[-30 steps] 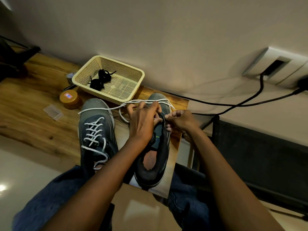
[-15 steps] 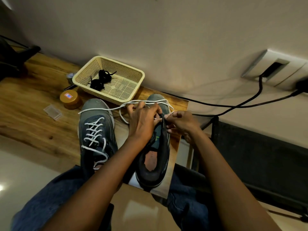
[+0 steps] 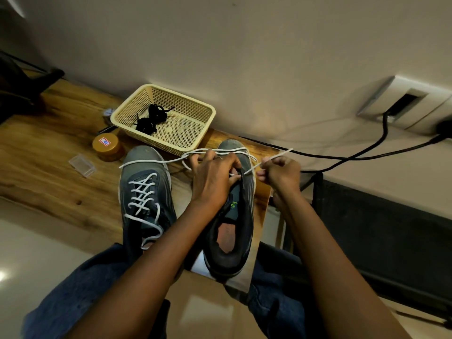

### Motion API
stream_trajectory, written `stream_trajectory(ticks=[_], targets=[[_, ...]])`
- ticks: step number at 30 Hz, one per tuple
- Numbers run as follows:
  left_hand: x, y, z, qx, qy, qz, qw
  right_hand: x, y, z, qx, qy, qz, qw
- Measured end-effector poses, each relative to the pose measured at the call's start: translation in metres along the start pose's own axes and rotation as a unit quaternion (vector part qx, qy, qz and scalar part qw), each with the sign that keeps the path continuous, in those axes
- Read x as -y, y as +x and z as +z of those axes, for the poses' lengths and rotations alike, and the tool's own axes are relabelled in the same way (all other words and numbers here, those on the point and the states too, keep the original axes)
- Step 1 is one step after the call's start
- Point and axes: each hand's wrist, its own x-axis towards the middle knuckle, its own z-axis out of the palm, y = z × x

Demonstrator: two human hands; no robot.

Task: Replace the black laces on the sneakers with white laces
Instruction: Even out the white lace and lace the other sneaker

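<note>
threading white lace [image 3: 220, 150] on right-hand sneaker [image 3: 234, 216] at desk edge; right hand [image 3: 281, 173] pinches lace tip, left hand [image 3: 215, 177] grips the eyelet flap. risk: uneven ends if pulled hard; slack snagging.

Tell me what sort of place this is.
Probably a room at home or in a small office: a wooden table against a plain wall, a wall socket panel with black cables plugged in, and a tiled floor.

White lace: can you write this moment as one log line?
step: threading white lace | shoe: right sneaker | left hand: steadies | right hand: pinches lace
</note>
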Motion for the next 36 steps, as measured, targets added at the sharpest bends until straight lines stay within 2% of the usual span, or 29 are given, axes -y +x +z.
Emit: stream_trajectory(ticks=[2,5,6,7,10,11,12,15,16,17,19,21,22,26,30,36], targets=[[0.0,0.0,0.0,-0.001,-0.003,0.001,1.0,0.003,0.002,-0.008,0.006,0.001,-0.008,1.0],[0.0,0.0,-0.001,0.006,-0.007,-0.003,1.0,-0.002,-0.006,-0.006,0.115,-0.084,0.032,0.989],[0.0,0.0,-0.001,0.008,-0.007,-0.005,1.0,-0.005,-0.005,-0.002,0.118,-0.085,0.035,0.989],[0.0,0.0,-0.001,0.008,-0.006,-0.005,1.0,-0.006,-0.005,0.001,0.094,-0.063,0.031,0.993],[0.001,0.0,-0.001,0.007,-0.002,-0.005,1.0,-0.001,0.008,-0.002,-0.055,0.021,-0.019,0.998],[0.001,0.0,0.0,0.009,0.0,-0.005,1.0,0.001,0.01,-0.005,-0.061,0.027,-0.025,0.997],[0.001,0.001,0.0,0.01,0.001,-0.005,1.0,0.002,0.009,-0.008,-0.035,0.019,-0.022,0.999],[0.002,0.001,0.0,0.012,0.003,-0.006,1.0,0.0,-0.005,-0.006,0.109,-0.056,0.028,0.992],[0.002,0.001,0.0,0.013,0.005,-0.006,1.0,-0.001,-0.005,-0.004,0.114,-0.059,0.025,0.991],[0.002,0.001,0.0,0.013,0.006,-0.005,1.0,-0.001,-0.003,-0.002,0.085,-0.031,0.01,0.996],[0.002,0.001,0.001,0.011,0.008,-0.005,1.0,0.003,0.006,-0.002,-0.032,0.074,-0.032,0.996],[0.003,0.001,0.001,0.008,0.007,-0.004,1.0,0.005,0.018,-0.012,-0.141,0.138,-0.079,0.977],[0.003,0.001,0.002,0.006,0.004,-0.003,1.0,0.005,0.022,-0.017,-0.172,0.137,-0.099,0.971],[0.002,0.001,0.001,0.004,0.0,-0.002,1.0,0.004,0.022,-0.021,-0.187,0.137,-0.137,0.963],[0.001,0.002,0.0,0.006,0.004,-0.002,1.0,0.012,0.027,-0.028,-0.29,0.205,-0.206,0.912],[0.0,0.002,-0.002,0.009,0.015,0.002,1.0,0.015,0.029,-0.036,-0.331,0.168,-0.312,0.875]])
